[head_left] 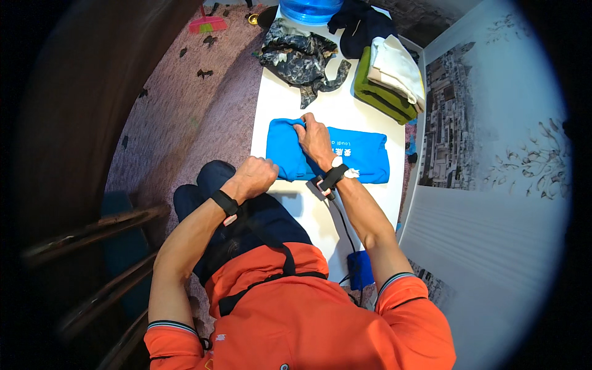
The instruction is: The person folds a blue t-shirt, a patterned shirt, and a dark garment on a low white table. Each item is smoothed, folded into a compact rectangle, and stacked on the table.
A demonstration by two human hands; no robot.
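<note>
A blue garment (365, 162) with white lettering lies folded into a long flat bundle on the white table (282, 99). Its left part is turned over on top of the rest. My left hand (253, 177) is curled in a fist at the near left edge of the cloth; the fingertips are hidden, and they seem to pinch that edge. Across the bundle, my right hand (316, 138) grips the far edge of the folded part between thumb and fingers. Both wrists wear black straps with small devices.
Beyond the blue bundle lies a crumpled dark patterned garment (300, 60). To its right sits a stack of folded green cloth (381, 95) and white cloth (395, 64). Dark clothing (363, 27) and a blue water jug (311, 9) stand behind. A wall (481, 222) borders the right side.
</note>
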